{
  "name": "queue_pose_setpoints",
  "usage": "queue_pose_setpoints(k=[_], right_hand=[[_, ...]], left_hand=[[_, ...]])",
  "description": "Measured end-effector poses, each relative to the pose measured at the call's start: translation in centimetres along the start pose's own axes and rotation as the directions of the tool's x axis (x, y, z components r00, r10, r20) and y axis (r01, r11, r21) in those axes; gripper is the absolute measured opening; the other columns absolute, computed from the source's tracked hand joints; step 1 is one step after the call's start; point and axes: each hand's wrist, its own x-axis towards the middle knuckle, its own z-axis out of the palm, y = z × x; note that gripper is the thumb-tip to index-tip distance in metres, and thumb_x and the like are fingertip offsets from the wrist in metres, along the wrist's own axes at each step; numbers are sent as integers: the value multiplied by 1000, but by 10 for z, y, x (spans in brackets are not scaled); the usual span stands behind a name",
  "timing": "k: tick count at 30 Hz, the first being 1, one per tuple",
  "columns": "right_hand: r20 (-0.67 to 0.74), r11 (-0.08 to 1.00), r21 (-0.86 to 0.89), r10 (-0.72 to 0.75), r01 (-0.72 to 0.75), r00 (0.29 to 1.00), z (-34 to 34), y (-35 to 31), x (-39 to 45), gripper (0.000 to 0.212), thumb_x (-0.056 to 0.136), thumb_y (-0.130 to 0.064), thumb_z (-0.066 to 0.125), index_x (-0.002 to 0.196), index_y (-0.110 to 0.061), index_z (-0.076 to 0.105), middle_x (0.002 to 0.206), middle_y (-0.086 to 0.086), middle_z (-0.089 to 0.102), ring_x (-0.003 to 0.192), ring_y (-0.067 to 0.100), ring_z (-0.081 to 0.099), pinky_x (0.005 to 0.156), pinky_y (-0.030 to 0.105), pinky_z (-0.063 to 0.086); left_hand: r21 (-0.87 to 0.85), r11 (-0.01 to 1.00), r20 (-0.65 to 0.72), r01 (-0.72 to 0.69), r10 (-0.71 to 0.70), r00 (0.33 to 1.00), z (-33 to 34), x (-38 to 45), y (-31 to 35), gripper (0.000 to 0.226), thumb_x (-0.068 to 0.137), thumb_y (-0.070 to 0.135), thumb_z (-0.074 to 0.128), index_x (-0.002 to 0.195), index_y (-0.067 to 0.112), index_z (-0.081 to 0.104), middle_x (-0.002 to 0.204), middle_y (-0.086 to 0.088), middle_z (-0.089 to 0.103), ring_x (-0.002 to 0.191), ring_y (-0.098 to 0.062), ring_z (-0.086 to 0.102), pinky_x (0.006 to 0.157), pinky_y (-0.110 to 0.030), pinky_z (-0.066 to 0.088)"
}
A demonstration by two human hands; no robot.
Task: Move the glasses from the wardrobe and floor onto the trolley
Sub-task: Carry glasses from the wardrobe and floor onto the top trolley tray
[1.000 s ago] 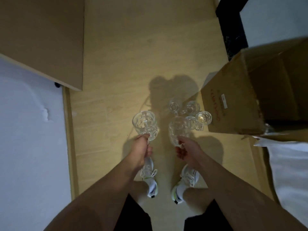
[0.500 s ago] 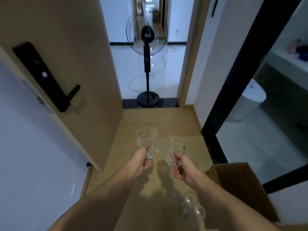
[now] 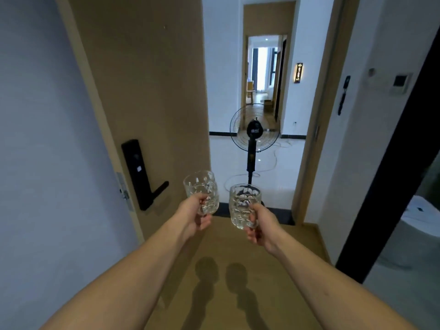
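- The left hand [image 3: 194, 215] has its grip curled round the lower part of a cut-pattern glass [image 3: 201, 190], held upright in the air over the wooden floor [image 3: 238, 246]; the fingers cover the base of the glass, so its foot cannot be made out.
- The right hand [image 3: 262, 226] grips a second glass [image 3: 244, 208] just to the right of the first, also upright; its fingers wrap the handle side and hide it. The two glasses are close but apart.
- Both forearms run off the near edge of the view.
- Behind the glasses stands a black fan [image 3: 254, 129] in the doorway; its foot is hidden by the second glass and the right hand.
- An open door [image 3: 142, 91] with a black lock [image 3: 138, 173] stands on the left.
- On the right a white shape [image 3: 414, 225] shows only partly and cannot be identified.
- The far rooms are too small to read.
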Motion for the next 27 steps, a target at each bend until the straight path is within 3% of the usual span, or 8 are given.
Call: queue_pose_setpoints(k=[3, 9, 12, 20, 23, 27], right_hand=[[62, 998, -51, -21, 24, 998, 12, -10, 4, 39, 96, -41, 54, 64, -20, 44, 61, 5, 44, 47, 17, 45, 48, 25, 41], [287, 983, -169, -23, 74, 958, 52, -16, -1, 37, 93, -41, 55, 65, -19, 44, 70, 11, 55, 51, 20, 46, 54, 29, 42], [399, 975, -199, -7, 94, 917, 73, -11, -9, 35, 94, -42, 54, 69, -19, 45, 71, 11, 56, 57, 21, 47, 58, 30, 42], [623, 953, -279, 83, 122, 778, 132, 27, -57, 37, 96, -40, 51, 66, -20, 43, 69, 10, 51, 52, 18, 45, 50, 24, 41], [695, 938, -325, 149, 122, 703, 152, 47, -88, 38, 95, -40, 52, 63, -21, 42, 64, 9, 51, 48, 17, 44, 49, 24, 41], [766, 921, -362, 204, 147, 610, 179, 71, -141, 35, 90, -38, 56, 63, -20, 44, 67, 12, 50, 47, 18, 44, 49, 25, 40]], left_hand=[[4, 1000, -70, 16, -15, 997, -9, -15, 6, 19, 94, 35, 62, 90, 17, 60, 80, -11, 62, 63, -22, 58, 59, -32, 51], [-109, 994, -261, -25, -4, 965, -46, -59, 8, 29, 98, 42, 53, 80, 20, 52, 97, -15, 58, 86, -28, 58, 74, -35, 52], [-161, 985, -373, -58, -6, 928, -68, -87, 0, 31, 99, 42, 50, 79, 19, 49, 97, -17, 58, 89, -29, 55, 84, -37, 51], [-237, 963, -655, -131, -59, 753, -131, -182, -60, 30, 97, 40, 52, 76, 18, 51, 88, -17, 59, 78, -30, 58, 70, -35, 52], [-283, 942, -732, -180, -91, 675, -149, -226, -86, 29, 97, 42, 52, 80, 18, 51, 89, -17, 60, 76, -30, 58, 73, -35, 52], [-333, 909, -805, -250, -136, 578, -169, -292, -115, 29, 98, 42, 51, 83, 18, 51, 82, -14, 58, 70, -27, 55, 64, -32, 50]])
